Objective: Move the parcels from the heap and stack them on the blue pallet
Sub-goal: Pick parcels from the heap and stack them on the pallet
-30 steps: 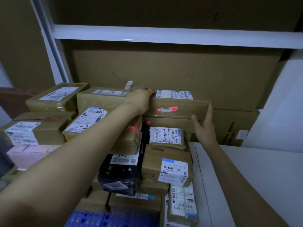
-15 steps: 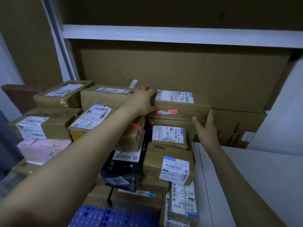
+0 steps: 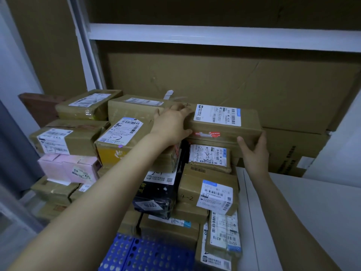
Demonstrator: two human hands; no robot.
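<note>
Nearest you, well below your grip, the blue perforated plastic pallet (image 3: pixel 148 253) shows only a bare front edge. The rest is buried under stacked brown taped parcels (image 3: pixel 191 190). Straight beneath your left wrist sits a black glossy-wrapped parcel (image 3: pixel 156 194), and further down to its left a pale pink carton (image 3: pixel 68 169).

At the grip itself, your left hand (image 3: pixel 172 124) wraps the left end of the long brown cardboard parcel (image 3: pixel 224 132) with the white shipping label, fingers over the top and thumb on the front face. Your right hand (image 3: pixel 254 151) cups its lower right corner, thumb in front and fingers hidden behind. Both hands are clamped on it.

The parcel lies level on the top tier and appears to touch the neighbouring brown box (image 3: pixel 132 108) beside your left hand. I judge you are seating it. Next, square it flush, check it sits firm, then let go.

Beyond the grip, a large flat cardboard sheet (image 3: pixel 224 79) stands under a white shelf rail (image 3: pixel 214 36).
</note>
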